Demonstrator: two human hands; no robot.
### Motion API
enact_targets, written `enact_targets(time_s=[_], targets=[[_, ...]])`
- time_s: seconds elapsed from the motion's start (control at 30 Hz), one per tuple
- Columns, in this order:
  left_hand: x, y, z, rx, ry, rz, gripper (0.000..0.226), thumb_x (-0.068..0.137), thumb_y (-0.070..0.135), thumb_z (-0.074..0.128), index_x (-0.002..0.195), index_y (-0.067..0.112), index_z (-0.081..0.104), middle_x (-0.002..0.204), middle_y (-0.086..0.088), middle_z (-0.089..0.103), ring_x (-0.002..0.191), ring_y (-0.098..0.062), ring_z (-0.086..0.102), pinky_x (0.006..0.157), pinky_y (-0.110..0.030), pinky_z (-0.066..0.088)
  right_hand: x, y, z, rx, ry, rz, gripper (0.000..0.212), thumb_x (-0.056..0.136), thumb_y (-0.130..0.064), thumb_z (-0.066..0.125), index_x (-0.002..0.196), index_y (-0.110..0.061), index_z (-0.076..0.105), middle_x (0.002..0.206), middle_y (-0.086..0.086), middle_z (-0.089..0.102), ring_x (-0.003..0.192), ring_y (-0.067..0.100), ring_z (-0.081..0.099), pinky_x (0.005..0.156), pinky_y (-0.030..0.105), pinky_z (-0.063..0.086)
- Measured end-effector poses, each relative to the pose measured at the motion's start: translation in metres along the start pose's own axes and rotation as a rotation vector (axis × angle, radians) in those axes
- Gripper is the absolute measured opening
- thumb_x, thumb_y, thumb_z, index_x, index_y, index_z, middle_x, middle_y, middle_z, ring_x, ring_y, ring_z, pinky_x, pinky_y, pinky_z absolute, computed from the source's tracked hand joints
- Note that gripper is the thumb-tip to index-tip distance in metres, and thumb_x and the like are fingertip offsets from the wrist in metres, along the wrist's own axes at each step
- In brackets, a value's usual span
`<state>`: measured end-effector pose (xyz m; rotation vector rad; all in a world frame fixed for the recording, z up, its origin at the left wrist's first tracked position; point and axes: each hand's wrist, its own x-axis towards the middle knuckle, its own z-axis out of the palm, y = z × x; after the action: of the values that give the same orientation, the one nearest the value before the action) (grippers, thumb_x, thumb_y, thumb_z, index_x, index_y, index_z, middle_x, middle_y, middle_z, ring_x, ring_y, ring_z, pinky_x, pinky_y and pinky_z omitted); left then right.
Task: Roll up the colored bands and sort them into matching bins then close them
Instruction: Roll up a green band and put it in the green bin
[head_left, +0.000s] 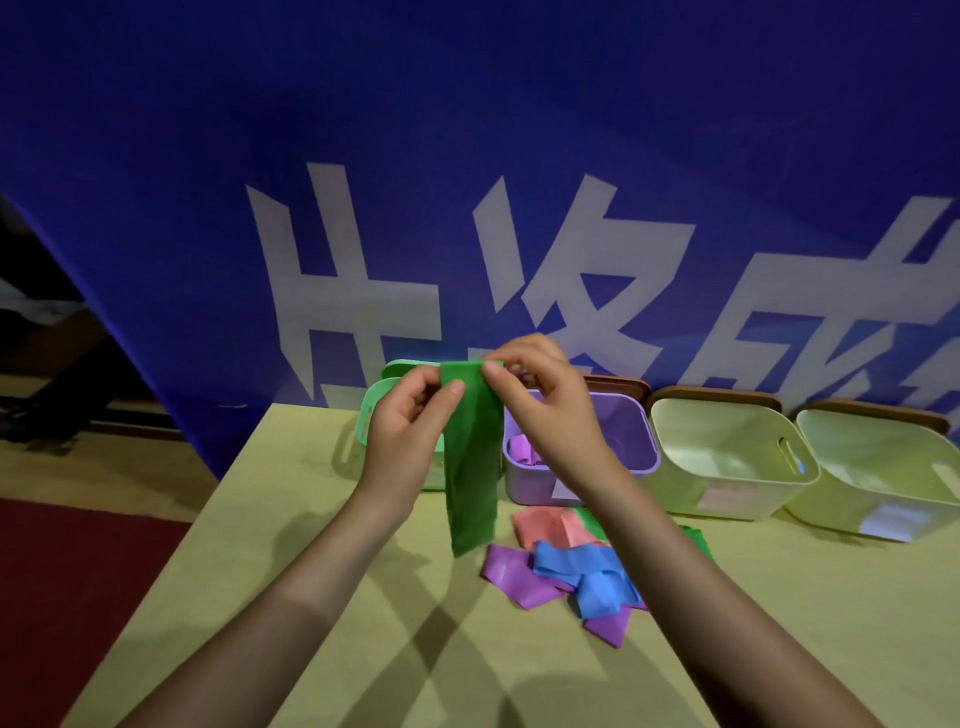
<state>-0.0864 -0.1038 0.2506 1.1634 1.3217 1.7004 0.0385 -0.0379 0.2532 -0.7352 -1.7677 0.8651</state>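
Head view | we pinch green band (475, 457) top, left hand (410, 415) and right hand (540, 400), above table's (260, 571) far edge | purple bin (631, 415) part-filled | loose bands (566, 566) remain, bins unclosed

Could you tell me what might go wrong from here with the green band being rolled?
1. Both hands, left hand and right hand, pinch only the top edge of the green band; a slip may undo the roll.
2. Its hanging tail ends near the loose bands and could drag them.
3. It hangs in front of the green bin and purple bin; it could land in the wrong one.
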Motion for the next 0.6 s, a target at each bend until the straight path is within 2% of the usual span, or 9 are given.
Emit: enact_targets(time_s=[0.07, 0.13, 0.23, 0.3, 0.37, 0.43, 0.5, 0.6], targets=[[0.000, 0.005, 0.002, -0.075, 0.033, -0.019, 0.010, 0.094, 0.010, 0.053, 0.091, 0.009, 0.062, 0.080, -0.005, 0.063, 0.078, -0.019, 0.059, 0.070, -0.033, 0.049, -0.006, 0.002, 0.007, 0.239, -0.008, 0.147, 0.014, 0.087, -0.027, 0.057, 0.095, -0.021, 0.066, 0.097, -0.002, 0.064, 0.092, 0.010, 0.060, 0.078, 0.021, 0.047], [0.001, 0.007, 0.002, -0.113, 0.054, -0.020, 0.011, 0.095, 0.009, 0.051, 0.092, 0.012, 0.062, 0.081, 0.000, 0.065, 0.078, -0.016, 0.061, 0.070, -0.030, 0.051, -0.015, 0.011, 0.015, 0.376, -0.047, 0.285, 0.023, 0.087, -0.031, 0.053, 0.101, -0.019, 0.066, 0.101, 0.000, 0.067, 0.094, 0.011, 0.062, 0.079, 0.024, 0.050], [0.004, 0.004, 0.000, -0.131, 0.072, -0.031, 0.012, 0.095, 0.008, 0.050, 0.090, 0.011, 0.060, 0.080, -0.003, 0.062, 0.075, -0.015, 0.060, 0.068, -0.028, 0.051, -0.026, 0.022, 0.025, 0.443, -0.099, 0.416, 0.024, 0.084, -0.034, 0.053, 0.094, -0.017, 0.067, 0.085, -0.002, 0.066, 0.080, 0.009, 0.061, 0.073, 0.026, 0.048], [0.006, -0.001, -0.002, -0.160, 0.089, -0.058, 0.013, 0.096, 0.008, 0.049, 0.089, 0.012, 0.059, 0.078, -0.005, 0.060, 0.070, -0.013, 0.059, 0.062, -0.023, 0.051, -0.029, 0.025, 0.028, 0.440, -0.135, 0.429, 0.017, 0.084, -0.032, 0.054, 0.083, -0.019, 0.066, 0.072, -0.010, 0.062, 0.069, 0.004, 0.055, 0.068, 0.021, 0.044], [0.008, -0.005, -0.004, -0.218, 0.123, -0.107, 0.014, 0.096, 0.010, 0.048, 0.088, 0.013, 0.060, 0.078, -0.004, 0.060, 0.068, -0.012, 0.059, 0.060, -0.021, 0.050, -0.029, 0.024, 0.030, 0.409, -0.155, 0.407, 0.013, 0.082, -0.028, 0.056, 0.074, -0.020, 0.062, 0.065, -0.013, 0.058, 0.065, 0.001, 0.050, 0.065, 0.017, 0.042], [0.010, -0.010, -0.005, -0.308, 0.151, -0.163, 0.013, 0.095, 0.012, 0.049, 0.088, 0.014, 0.061, 0.078, -0.003, 0.063, 0.069, -0.012, 0.062, 0.061, -0.023, 0.050, -0.026, 0.024, 0.032, 0.419, -0.133, 0.389, 0.013, 0.081, -0.027, 0.057, 0.071, -0.019, 0.060, 0.068, -0.007, 0.055, 0.069, 0.006, 0.048, 0.067, 0.020, 0.040], [0.008, -0.015, -0.005, -0.398, 0.138, -0.238, 0.013, 0.093, 0.019, 0.052, 0.093, 0.012, 0.064, 0.086, -0.006, 0.069, 0.078, -0.015, 0.067, 0.068, -0.026, 0.053, -0.023, 0.024, 0.036, 0.458, -0.118, 0.384, 0.013, 0.081, -0.026, 0.058, 0.071, -0.018, 0.058, 0.072, 0.003, 0.052, 0.074, 0.016, 0.046, 0.067, 0.026, 0.038], [0.005, -0.019, -0.003, -0.468, 0.073, -0.347, 0.052, 0.079, 0.040, 0.056, 0.115, 0.003, 0.063, 0.110, -0.014, 0.070, 0.103, -0.024, 0.066, 0.086, -0.033, 0.053, -0.020, 0.026, 0.038, 0.456, -0.128, 0.354, 0.014, 0.083, -0.025, 0.056, 0.073, -0.015, 0.054, 0.076, 0.009, 0.048, 0.075, 0.018, 0.043, 0.067, 0.027, 0.036]])
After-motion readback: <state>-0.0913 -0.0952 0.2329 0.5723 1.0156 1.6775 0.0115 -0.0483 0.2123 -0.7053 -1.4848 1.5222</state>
